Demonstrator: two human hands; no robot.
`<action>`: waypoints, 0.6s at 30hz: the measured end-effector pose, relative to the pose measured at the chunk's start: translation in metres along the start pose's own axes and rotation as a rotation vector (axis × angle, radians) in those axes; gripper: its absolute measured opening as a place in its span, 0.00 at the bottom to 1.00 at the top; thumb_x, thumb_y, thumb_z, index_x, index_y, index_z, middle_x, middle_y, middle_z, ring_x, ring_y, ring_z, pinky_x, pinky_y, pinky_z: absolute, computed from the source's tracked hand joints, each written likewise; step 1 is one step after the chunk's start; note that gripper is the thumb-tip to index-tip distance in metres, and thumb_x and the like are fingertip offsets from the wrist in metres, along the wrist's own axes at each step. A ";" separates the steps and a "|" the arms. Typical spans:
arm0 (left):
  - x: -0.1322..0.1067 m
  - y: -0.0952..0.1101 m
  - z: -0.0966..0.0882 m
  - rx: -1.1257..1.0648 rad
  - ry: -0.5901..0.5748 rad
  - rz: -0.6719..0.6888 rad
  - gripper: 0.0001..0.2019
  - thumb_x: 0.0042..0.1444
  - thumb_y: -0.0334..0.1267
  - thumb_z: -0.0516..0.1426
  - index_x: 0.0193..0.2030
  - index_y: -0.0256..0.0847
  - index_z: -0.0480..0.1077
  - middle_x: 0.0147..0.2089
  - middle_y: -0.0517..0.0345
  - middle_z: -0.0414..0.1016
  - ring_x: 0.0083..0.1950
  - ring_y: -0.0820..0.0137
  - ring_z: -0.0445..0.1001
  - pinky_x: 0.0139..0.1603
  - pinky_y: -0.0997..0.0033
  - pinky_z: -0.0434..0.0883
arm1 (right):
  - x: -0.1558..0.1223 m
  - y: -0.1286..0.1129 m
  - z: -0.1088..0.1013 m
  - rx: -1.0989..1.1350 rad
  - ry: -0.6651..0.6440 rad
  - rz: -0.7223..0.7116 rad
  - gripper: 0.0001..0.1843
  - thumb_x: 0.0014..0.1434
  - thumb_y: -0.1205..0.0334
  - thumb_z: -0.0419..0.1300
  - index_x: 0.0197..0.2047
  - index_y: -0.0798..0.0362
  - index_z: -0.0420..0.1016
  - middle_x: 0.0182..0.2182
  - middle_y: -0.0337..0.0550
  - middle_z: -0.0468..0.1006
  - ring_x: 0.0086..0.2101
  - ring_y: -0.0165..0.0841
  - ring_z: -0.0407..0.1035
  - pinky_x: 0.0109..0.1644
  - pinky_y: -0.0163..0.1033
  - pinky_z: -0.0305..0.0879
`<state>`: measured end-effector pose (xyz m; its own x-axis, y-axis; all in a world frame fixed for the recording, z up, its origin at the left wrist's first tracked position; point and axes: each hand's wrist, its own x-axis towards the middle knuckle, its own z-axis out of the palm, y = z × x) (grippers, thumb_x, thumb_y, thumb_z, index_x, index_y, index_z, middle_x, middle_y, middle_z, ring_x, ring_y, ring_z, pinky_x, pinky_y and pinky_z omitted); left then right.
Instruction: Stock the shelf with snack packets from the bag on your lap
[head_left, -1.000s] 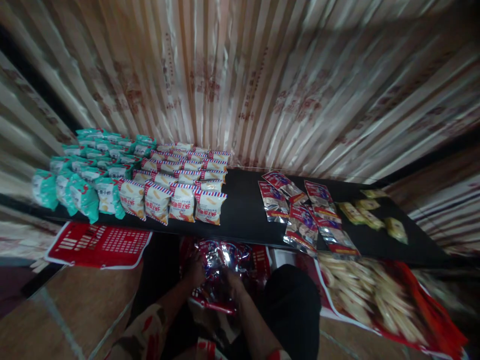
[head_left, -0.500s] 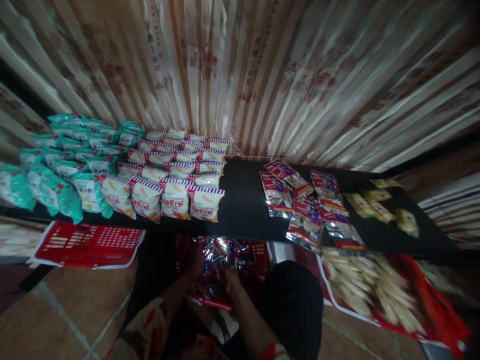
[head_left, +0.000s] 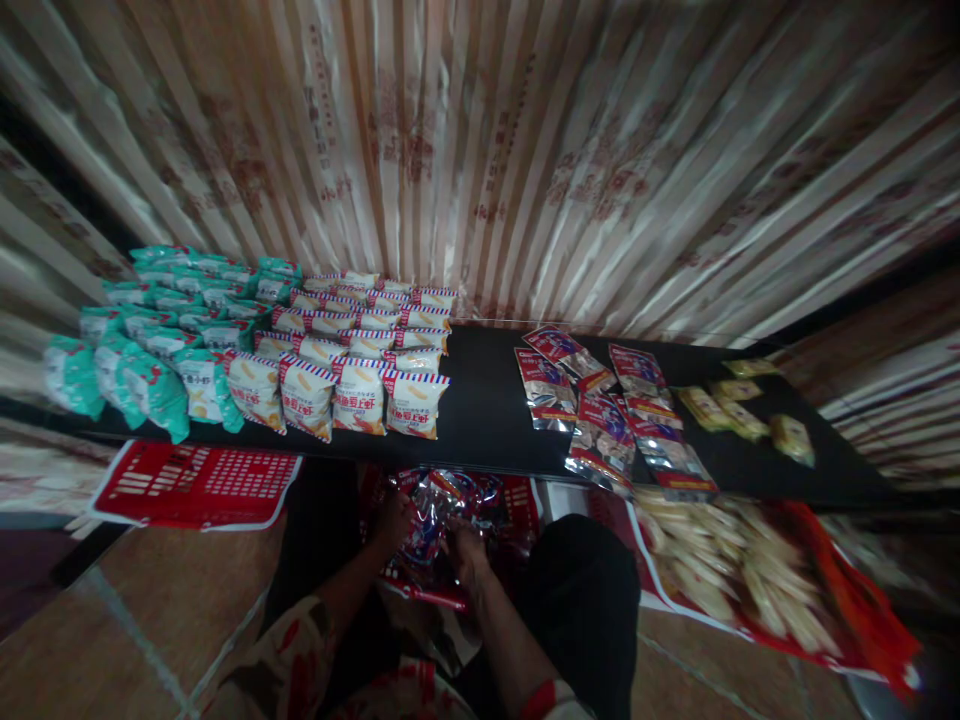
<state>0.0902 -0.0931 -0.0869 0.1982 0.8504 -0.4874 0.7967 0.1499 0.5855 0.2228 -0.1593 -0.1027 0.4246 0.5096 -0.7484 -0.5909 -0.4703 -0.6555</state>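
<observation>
Between my knees stands a red basket (head_left: pixel 521 510) of shiny dark red and silver snack packets (head_left: pixel 491 490). Both hands are down in it, below the table's front edge. My left hand (head_left: pixel 394 522) is curled at the left side of a glossy packet (head_left: pixel 421 530). On the right side of that same packet, my right hand (head_left: pixel 466 548) is closed against its edge. The light is dim and the fingertips are partly hidden. Several red and silver packets of the same look (head_left: pixel 604 430) lie flat and overlapping on the black table (head_left: pixel 484 400).
Rows of white snack bags (head_left: pixel 360 395) and teal snack bags (head_left: pixel 154 385) stand on the table's left. Small yellow packs (head_left: pixel 791 440) lie at the right. A red basket (head_left: pixel 202 485) sits below left; another basket holds long pale pieces (head_left: pixel 697 550). A striped curtain (head_left: pixel 465 150) hangs behind.
The view has shifted slightly, so the left-side bags appear further right and the right-side packs further left. Both hands stay in the basket, with the glossy packet between them turned a little.
</observation>
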 end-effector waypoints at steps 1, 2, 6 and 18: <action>0.000 0.002 -0.001 -0.010 0.008 0.010 0.07 0.56 0.30 0.50 0.38 0.38 0.69 0.39 0.56 0.73 0.42 0.70 0.71 0.45 0.71 0.64 | -0.002 -0.002 0.001 0.021 0.005 0.009 0.09 0.41 0.64 0.64 0.22 0.50 0.65 0.17 0.33 0.71 0.21 0.30 0.67 0.24 0.34 0.63; -0.001 0.003 -0.003 -0.020 0.016 0.019 0.07 0.55 0.29 0.50 0.38 0.38 0.69 0.39 0.57 0.73 0.42 0.70 0.71 0.45 0.71 0.64 | -0.005 -0.005 0.002 0.044 0.008 0.017 0.09 0.40 0.63 0.65 0.22 0.51 0.66 0.18 0.34 0.72 0.21 0.30 0.68 0.25 0.34 0.63; -0.004 0.011 -0.008 -0.056 0.034 0.046 0.09 0.53 0.27 0.51 0.39 0.39 0.69 0.39 0.57 0.73 0.42 0.70 0.71 0.47 0.71 0.64 | -0.015 -0.015 0.002 0.129 -0.013 0.006 0.13 0.35 0.62 0.68 0.26 0.51 0.69 0.20 0.34 0.75 0.23 0.31 0.69 0.26 0.34 0.63; -0.027 0.027 -0.030 -0.199 0.015 0.160 0.09 0.51 0.25 0.49 0.34 0.39 0.67 0.29 0.63 0.69 0.32 0.74 0.69 0.34 0.76 0.63 | -0.052 -0.032 -0.008 0.253 -0.089 -0.022 0.18 0.32 0.68 0.70 0.28 0.51 0.70 0.22 0.33 0.77 0.23 0.29 0.70 0.29 0.33 0.65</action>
<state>0.0894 -0.0974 -0.0387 0.3034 0.8784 -0.3693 0.6270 0.1078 0.7715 0.2254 -0.1761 -0.0435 0.3836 0.5847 -0.7149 -0.7396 -0.2691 -0.6169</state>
